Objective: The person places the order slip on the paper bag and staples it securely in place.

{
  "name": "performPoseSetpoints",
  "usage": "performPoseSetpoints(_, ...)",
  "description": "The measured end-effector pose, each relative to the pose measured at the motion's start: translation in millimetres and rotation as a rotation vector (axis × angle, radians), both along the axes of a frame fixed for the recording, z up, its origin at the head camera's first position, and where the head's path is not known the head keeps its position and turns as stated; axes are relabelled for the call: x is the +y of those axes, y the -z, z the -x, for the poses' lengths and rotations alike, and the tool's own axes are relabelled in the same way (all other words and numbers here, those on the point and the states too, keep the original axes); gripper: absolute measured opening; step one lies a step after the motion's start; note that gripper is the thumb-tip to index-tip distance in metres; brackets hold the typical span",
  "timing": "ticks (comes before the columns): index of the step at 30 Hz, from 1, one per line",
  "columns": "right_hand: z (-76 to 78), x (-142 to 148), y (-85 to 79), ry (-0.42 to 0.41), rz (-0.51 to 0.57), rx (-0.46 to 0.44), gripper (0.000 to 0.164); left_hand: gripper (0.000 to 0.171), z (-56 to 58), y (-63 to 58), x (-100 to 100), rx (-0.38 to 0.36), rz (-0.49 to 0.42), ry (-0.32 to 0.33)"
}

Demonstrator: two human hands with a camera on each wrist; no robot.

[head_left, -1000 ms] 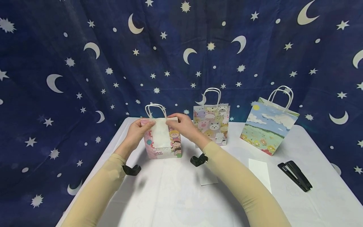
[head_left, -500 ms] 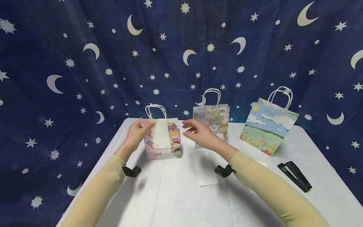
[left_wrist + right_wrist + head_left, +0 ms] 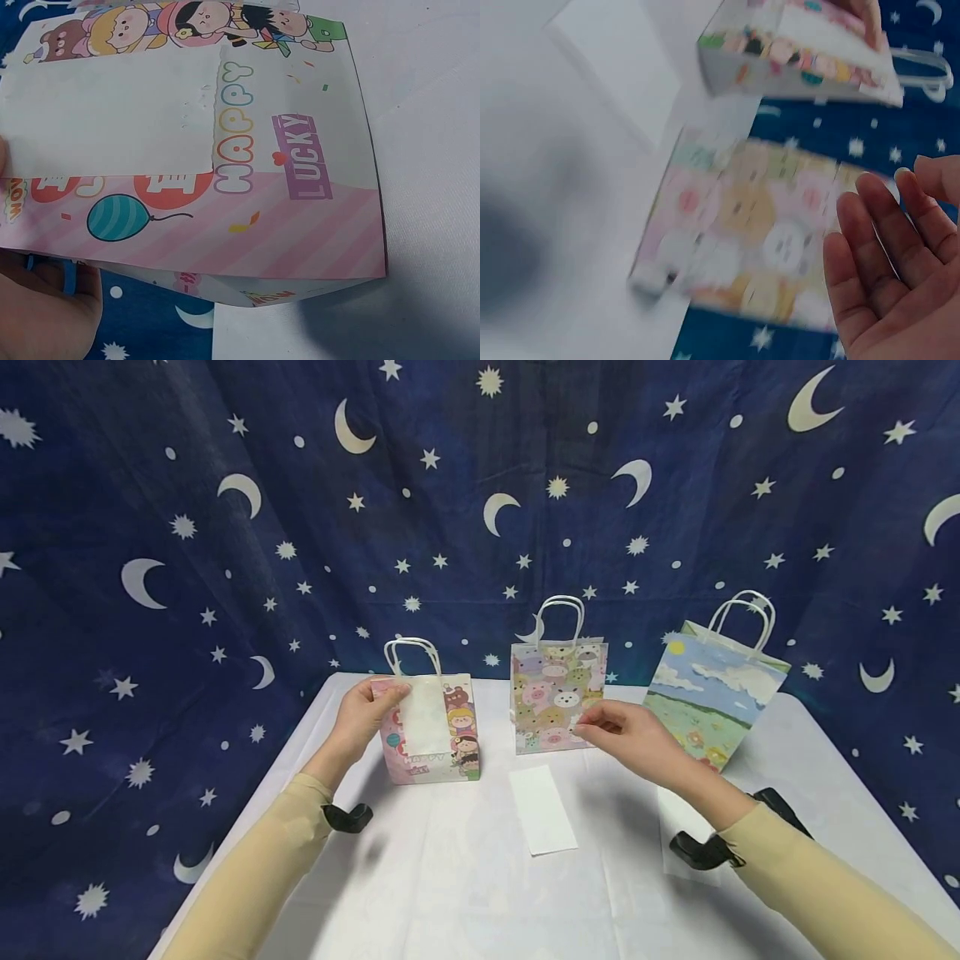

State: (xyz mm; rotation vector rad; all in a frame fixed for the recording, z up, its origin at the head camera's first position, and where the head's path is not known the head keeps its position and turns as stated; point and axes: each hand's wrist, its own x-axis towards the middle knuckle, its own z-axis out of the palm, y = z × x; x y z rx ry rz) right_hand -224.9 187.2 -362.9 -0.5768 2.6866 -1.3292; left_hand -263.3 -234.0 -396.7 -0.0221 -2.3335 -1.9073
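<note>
My left hand (image 3: 358,717) pinches the top edge of a pink cartoon paper bag (image 3: 463,752) between thumb and fingers. Under the thumb, a white paper slip (image 3: 426,720) lies against the bag's front. In the left wrist view that slip (image 3: 112,112) covers part of the print, beside the words HAPPY and LUCKY. My right hand (image 3: 637,742) is in the air in front of an animal-print paper bag (image 3: 551,697), holding nothing. The right wrist view shows its fingers (image 3: 892,240) loosely bent, with the blurred animal-print bag (image 3: 735,225) beyond them.
A meadow-print paper bag (image 3: 712,693) leans at the back right. One white slip (image 3: 543,810) lies mid-table; another slip (image 3: 678,827) is partly behind the right forearm. A black stapler (image 3: 780,806) is mostly hidden there. A starry blue curtain (image 3: 450,485) hangs behind.
My right hand has let go of the pink bag's top edge and moved right, past the animal-print bag. My left hand stays on the bag and slip.
</note>
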Motion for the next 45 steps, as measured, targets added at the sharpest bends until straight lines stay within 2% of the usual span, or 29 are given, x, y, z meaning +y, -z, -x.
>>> performPoseSetpoints(10, -21.6, 84.6, 9.6, 0.144, -0.15, 0.006, 0.043, 0.049, -1.3, -0.7, -1.2, -0.012, 0.005, -0.011)
performPoseSetpoints(18, -26.9, 131.6, 22.3, 0.201, -0.211, -0.036, 0.055, 0.046, -1.5, -0.3, -2.2, 0.001, -0.001, -0.011)
performPoseSetpoints(31, -36.7, 181.0, 44.9, 0.251, -0.315, -0.032, 0.052, 0.047, -0.3, 1.7, -1.7, -0.001, -0.015, 0.009)
performPoseSetpoints(45, -44.9, 209.3, 59.6, 0.293, -0.347, -0.079, 0.061, 0.049, 0.4, 2.6, -1.1, -0.008, -0.021, 0.022)
